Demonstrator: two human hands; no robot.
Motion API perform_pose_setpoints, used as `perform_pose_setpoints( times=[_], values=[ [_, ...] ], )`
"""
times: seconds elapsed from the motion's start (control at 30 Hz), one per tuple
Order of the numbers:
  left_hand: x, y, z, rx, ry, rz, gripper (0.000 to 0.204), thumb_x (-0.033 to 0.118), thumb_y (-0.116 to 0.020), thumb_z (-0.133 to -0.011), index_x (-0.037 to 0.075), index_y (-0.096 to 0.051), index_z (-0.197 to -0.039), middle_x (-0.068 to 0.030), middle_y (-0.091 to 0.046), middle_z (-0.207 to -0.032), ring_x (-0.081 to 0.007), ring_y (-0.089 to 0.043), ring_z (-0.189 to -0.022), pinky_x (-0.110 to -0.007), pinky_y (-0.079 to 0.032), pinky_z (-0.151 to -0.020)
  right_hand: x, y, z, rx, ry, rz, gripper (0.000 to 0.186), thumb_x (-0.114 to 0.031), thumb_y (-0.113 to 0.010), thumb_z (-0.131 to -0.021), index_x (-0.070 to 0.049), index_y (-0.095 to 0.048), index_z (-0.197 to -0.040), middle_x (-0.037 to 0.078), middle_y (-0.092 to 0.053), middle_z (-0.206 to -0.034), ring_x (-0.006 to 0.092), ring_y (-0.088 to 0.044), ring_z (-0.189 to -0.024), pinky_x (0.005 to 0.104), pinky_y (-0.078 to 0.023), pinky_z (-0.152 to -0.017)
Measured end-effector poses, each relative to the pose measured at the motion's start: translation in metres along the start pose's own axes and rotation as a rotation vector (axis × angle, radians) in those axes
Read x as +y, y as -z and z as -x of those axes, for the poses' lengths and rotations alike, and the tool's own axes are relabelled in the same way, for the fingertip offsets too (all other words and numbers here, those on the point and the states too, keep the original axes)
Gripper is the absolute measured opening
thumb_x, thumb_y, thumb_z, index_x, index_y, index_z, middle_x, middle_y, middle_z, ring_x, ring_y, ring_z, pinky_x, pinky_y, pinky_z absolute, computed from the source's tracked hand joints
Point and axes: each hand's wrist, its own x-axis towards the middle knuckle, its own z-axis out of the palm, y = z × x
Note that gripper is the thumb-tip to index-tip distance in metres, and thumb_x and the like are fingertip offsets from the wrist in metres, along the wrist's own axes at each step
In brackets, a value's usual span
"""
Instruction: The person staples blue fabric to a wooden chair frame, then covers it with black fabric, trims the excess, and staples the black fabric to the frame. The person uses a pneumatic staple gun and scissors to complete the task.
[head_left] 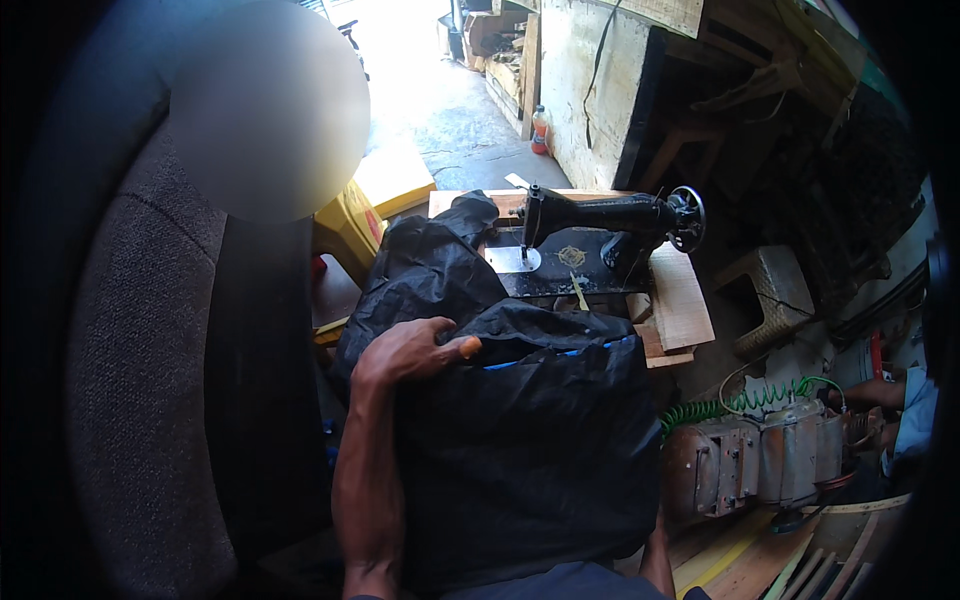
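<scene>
Black cloth [530, 460] with a crinkled, sheet-like look spreads over my lap and up to the sewing machine's left side. Along its upper fold runs a thin blue strip [560, 353]. My left hand [408, 350] is closed on the cloth near that fold, thumb on top, with its other fingertips partly hidden. Of my right arm, only a forearm [657, 560] shows at the cloth's lower right edge; the hand itself is hidden behind the cloth. Beyond the fold stands a black sewing machine [600, 212] with a handwheel and a bright needle plate.
Wooden boards [682, 295] support the machine. A yellow plastic chair [350, 235] and a grey padded seat [145, 350] stand left. At right are a rusty motor-like machine [710, 468], a green coiled hose [695, 410], and another person's arm [875, 393]. A bottle [540, 130] stands by the wall.
</scene>
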Motion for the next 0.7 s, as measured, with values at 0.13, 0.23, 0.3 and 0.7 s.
perform_pose_setpoints(
  times=[0.13, 0.23, 0.3, 0.7],
  values=[
    [-0.010, 0.007, -0.026, -0.406, -0.055, 0.004, 0.054, 0.052, -0.075, -0.095, 0.001, -0.077, -0.112, -0.0171, -0.077, -0.103, -0.0310, -0.073, -0.101, -0.043, -0.052, -0.090, -0.185, 0.078, -0.019, 0.126, 0.182, -0.077, 0.025, -0.022, -0.061, -0.105, -0.002, -0.074, -0.111, 0.016, -0.077, -0.090, 0.0288, -0.076, -0.087, 0.0418, -0.058, -0.080],
    [-0.014, 0.005, -0.049, -0.269, -0.009, 0.073, 0.036, 0.037, -0.082, -0.090, 0.005, -0.079, -0.106, -0.0158, -0.077, -0.094, -0.0288, -0.074, -0.096, -0.041, -0.054, -0.085, -0.332, 0.099, 0.023, 0.443, 0.726, -0.135, 0.030, -0.025, -0.059, -0.108, -0.008, -0.070, -0.129, 0.017, -0.075, -0.115, 0.0310, -0.073, -0.107, 0.0393, -0.057, -0.093],
    [-0.025, 0.001, -0.067, 0.098, 0.239, 0.003, 0.029, 0.030, -0.081, -0.090, 0.006, -0.080, -0.107, -0.0158, -0.077, -0.091, -0.0288, -0.076, -0.097, -0.040, -0.056, -0.090, -0.374, 0.077, 0.042, 0.187, 1.029, -0.104, 0.041, -0.034, -0.060, -0.108, -0.013, -0.064, -0.144, 0.019, -0.064, -0.143, 0.0356, -0.060, -0.135, 0.0472, -0.045, -0.115],
    [0.054, 0.030, 0.013, 0.087, -0.082, 0.014, 0.036, 0.031, -0.081, -0.093, 0.003, -0.073, -0.114, -0.0188, -0.064, -0.132, -0.0410, -0.066, -0.116, -0.049, -0.052, -0.103, -0.381, 0.044, 0.015, 0.189, 1.103, 0.240, 0.056, -0.047, -0.063, -0.104, -0.015, -0.062, -0.150, 0.013, -0.058, -0.154, 0.0359, -0.050, -0.145, 0.0536, -0.032, -0.121]
  ],
)
